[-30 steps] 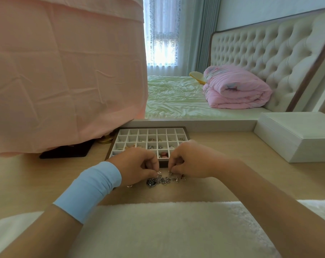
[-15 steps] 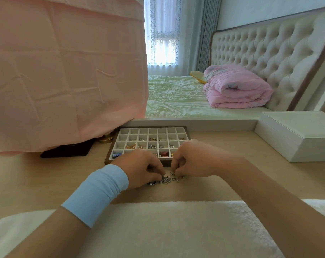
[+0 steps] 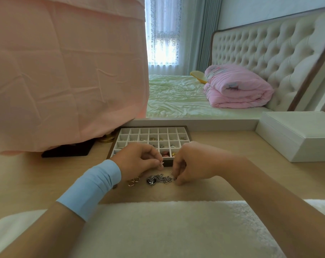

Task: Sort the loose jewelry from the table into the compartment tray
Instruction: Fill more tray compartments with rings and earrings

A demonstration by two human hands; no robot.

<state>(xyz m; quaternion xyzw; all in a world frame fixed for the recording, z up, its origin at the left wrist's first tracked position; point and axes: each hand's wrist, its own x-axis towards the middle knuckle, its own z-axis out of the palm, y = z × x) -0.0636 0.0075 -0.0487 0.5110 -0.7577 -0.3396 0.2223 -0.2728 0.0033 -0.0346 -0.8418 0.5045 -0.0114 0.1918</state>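
Note:
A white compartment tray (image 3: 152, 131) with a dark brown rim lies on the wooden table; several of its cells hold small jewelry. In front of it lies a loose pile of silver chain jewelry (image 3: 160, 179) with a round dark pendant, and gold rings (image 3: 133, 181) sit to its left. My left hand (image 3: 137, 161), with a blue band on the wrist, pinches a small silver piece (image 3: 160, 164) just above the tray's near rim. My right hand (image 3: 192, 162) has its fingertips pressed on the right end of the chain pile.
A pink cloth (image 3: 64, 71) hangs over something at the left, with a gold base (image 3: 106, 139) and a black pad (image 3: 68, 150) below it. A white box (image 3: 297, 135) stands at the right. A white fluffy mat (image 3: 167, 229) covers the near edge. A bed lies beyond.
My left hand has lifted away from the pile toward the tray with a small silver piece pinched in it. The gold rings and the pendant are now uncovered. My right hand stays on the chains.

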